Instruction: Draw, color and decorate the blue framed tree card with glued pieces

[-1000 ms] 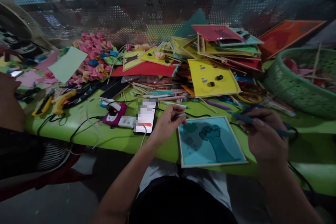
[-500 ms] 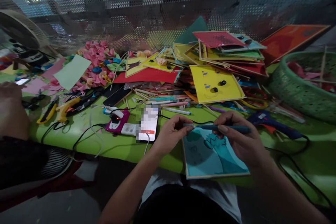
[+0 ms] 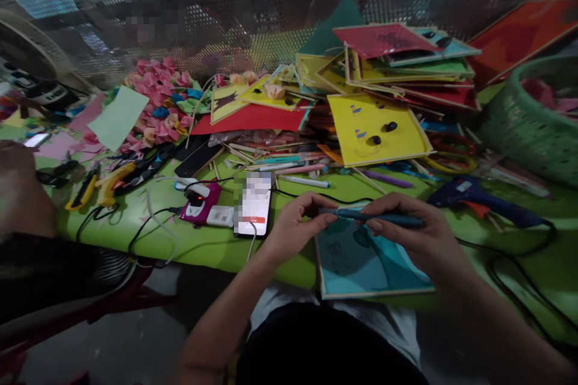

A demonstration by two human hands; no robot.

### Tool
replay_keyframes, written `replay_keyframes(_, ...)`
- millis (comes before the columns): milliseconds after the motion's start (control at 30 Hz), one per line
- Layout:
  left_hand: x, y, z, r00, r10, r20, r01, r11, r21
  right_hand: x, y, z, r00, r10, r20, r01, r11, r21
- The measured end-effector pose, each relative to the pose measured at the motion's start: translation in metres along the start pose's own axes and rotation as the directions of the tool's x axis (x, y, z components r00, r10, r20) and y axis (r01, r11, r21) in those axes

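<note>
A teal marker pen [image 3: 401,219] lies level between my two hands, over a framed blue picture [image 3: 352,271] at the table's front edge. My right hand [image 3: 409,228] grips its barrel between thumb and fingers. My left hand [image 3: 300,222] pinches the marker's cap end with thumb and forefinger; I cannot tell whether the cap is on or just off the tip. Dark teal shapes are drawn on the picture, which has a thin pale wooden border. Both hands partly cover its upper edge.
A phone [image 3: 255,204] and a magenta power strip [image 3: 203,204] with cables lie left of my hands. A blue glue gun [image 3: 483,197] is at right, near a green basket [image 3: 533,126]. Framed pictures [image 3: 383,126] and loose pens are piled behind. Another person's hand [image 3: 20,192] rests at far left.
The view has tilted and shifted slightly. My hands still hold the marker at both ends, and the right hand's fingers now sit a little closer to the left hand.
</note>
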State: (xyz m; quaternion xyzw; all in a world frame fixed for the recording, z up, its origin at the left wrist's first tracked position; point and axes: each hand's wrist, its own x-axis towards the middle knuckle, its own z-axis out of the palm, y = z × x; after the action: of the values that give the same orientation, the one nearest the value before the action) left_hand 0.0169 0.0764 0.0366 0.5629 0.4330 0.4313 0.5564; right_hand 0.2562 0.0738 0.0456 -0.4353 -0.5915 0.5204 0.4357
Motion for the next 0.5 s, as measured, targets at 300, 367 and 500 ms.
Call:
replay_keyframes(300,-0.004,0.001,0.001,0.998,0.018,0.053,-0.018,1.0,-0.01,-0.005,-0.01,0.008,0.999,-0.036,-0.002,0.036,0.999,-0.022)
replay_keyframes(367,-0.005,0.002,0.002,0.999,0.001,0.049,0.0,1.0,-0.015,-0.004,-0.01,0.009,0.998,-0.055,-0.025,0.052,0.994,-0.097)
replay_keyframes(500,-0.008,0.004,0.002,0.999,-0.006,0.044,0.007,0.999,-0.035,-0.006,-0.008,0.011,1.0,0.018,-0.016,-0.02,0.988,-0.154)
